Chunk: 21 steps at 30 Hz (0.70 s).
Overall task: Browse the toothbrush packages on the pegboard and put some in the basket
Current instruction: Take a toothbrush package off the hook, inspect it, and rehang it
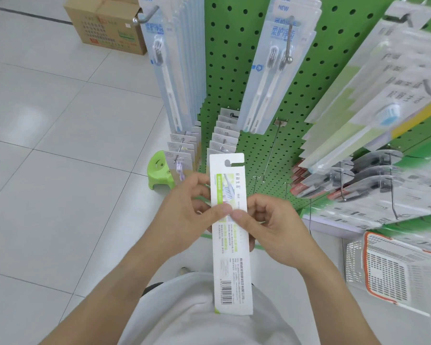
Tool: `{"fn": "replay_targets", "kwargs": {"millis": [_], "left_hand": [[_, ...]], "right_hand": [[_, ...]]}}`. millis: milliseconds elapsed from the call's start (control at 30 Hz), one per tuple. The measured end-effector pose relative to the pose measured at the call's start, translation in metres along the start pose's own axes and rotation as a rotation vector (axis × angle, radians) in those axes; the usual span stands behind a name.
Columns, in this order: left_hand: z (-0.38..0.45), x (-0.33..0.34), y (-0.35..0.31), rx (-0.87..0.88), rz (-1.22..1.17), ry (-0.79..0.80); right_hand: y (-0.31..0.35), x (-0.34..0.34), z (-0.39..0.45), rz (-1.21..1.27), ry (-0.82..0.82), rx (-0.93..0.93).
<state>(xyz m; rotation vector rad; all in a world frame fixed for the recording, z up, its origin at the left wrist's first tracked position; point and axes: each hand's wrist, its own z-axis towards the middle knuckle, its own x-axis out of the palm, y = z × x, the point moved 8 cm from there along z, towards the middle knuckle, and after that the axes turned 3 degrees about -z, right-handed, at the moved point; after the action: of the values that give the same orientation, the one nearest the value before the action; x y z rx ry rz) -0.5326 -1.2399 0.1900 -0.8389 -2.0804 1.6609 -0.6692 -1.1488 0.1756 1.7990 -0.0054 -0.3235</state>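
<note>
The fingers (204, 195) of the left hand (184, 215) are curling round the left edge of a toothbrush package (230, 235), with the thumb pressing on its printed face. The fingers (264, 210) of the right hand (271, 230) are pinching the same package from the right edge, the thumb lying across the card and nearly meeting the left thumb. Both hands are clamping on the package, which is standing upright in the air in front of the person's chest, its hang slot at the top and its barcode at the bottom, its back side with small print facing the camera.

Just beyond the package the green pegboard (237, 78) is rising, carrying rows of hanging goods. Tall clear toothbrush packs (174, 78) are hanging on a hook at upper left, and another row of twin-brush packs (271, 78) is hanging to their right. Small grey-carded packs (224, 135) are hanging lower down, directly behind the held package. To the right, further packs (363, 95) are fanning out, blurred.

The white basket (393, 267) with an orange rim is sitting low at the right, well apart from the hands; what it holds I cannot tell. A green plastic stool (159, 175) is standing on the tiled floor (47, 170) beside the pegboard's foot, and a cardboard box (105, 23) is resting on the floor farther off.
</note>
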Motion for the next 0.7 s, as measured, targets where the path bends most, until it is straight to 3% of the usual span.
{"fn": "replay_targets", "kwargs": {"millis": [167, 300, 367, 700], "left_hand": [[0.004, 0.003, -0.006, 0.002, 0.019, 0.010], [0.006, 0.006, -0.013, 0.011, 0.056, 0.061], [0.009, 0.006, -0.020, 0.012, 0.059, 0.063], [0.016, 0.015, -0.048, 0.085, 0.141, -0.076]], "right_hand": [[0.007, -0.003, 0.000, -0.101, 0.107, 0.011], [0.013, -0.008, 0.006, -0.128, -0.031, 0.002], [0.014, -0.005, 0.007, -0.076, -0.020, 0.000], [0.032, -0.009, 0.003, 0.085, -0.148, -0.036]]}}
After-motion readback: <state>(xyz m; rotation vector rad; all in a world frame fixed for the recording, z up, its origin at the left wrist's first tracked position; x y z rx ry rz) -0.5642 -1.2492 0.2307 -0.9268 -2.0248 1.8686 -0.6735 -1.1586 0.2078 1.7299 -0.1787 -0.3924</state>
